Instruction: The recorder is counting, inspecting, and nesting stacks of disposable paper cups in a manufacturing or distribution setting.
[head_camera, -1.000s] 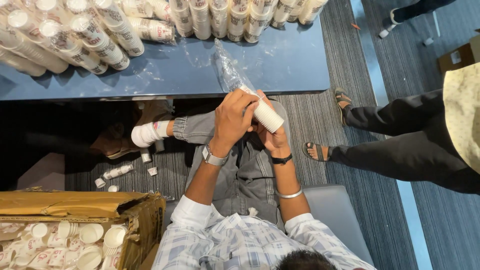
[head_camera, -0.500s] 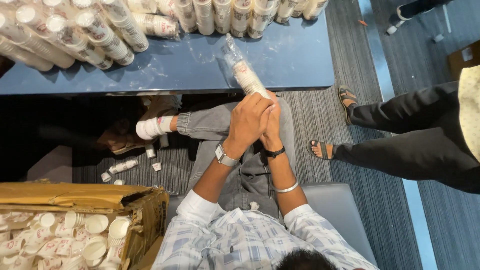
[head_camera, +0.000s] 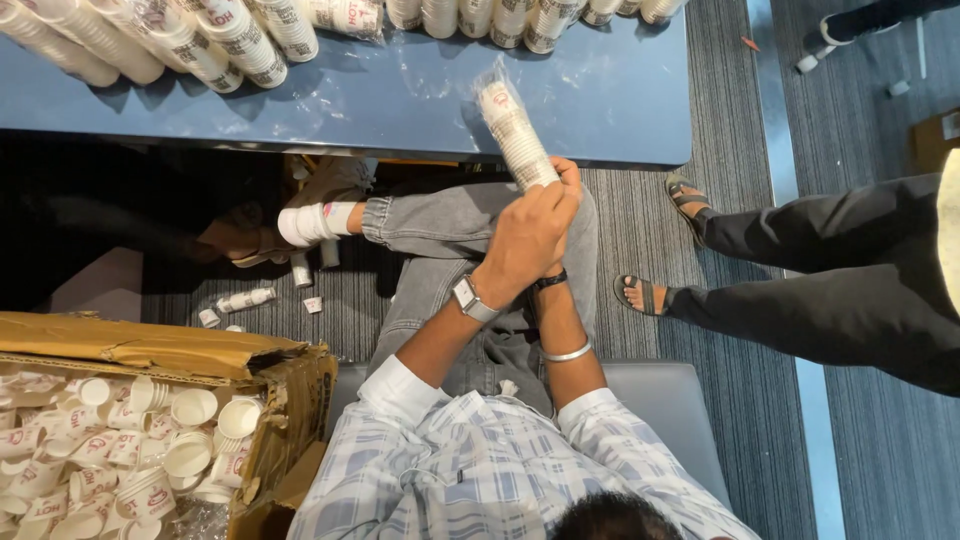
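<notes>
both hands clasp lower end of sleeved cup stack (head_camera: 512, 130), its top leaning over near edge of blue worktop (head_camera: 620, 110). left hand (head_camera: 525, 240) fingers wrap stack, covering right hand (head_camera: 568, 185); right fingers curl against it. cardboard box of loose cups (head_camera: 270, 400) sits nearer than worktop, left.

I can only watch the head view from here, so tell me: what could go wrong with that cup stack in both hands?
1. The sleeved cup stack is held only at its lower end by both hands; the upper part leans over the blue table and might buckle.
2. Its loose plastic wrap looks slippery.
3. Swinging it could knock the stacks on the table.
</notes>
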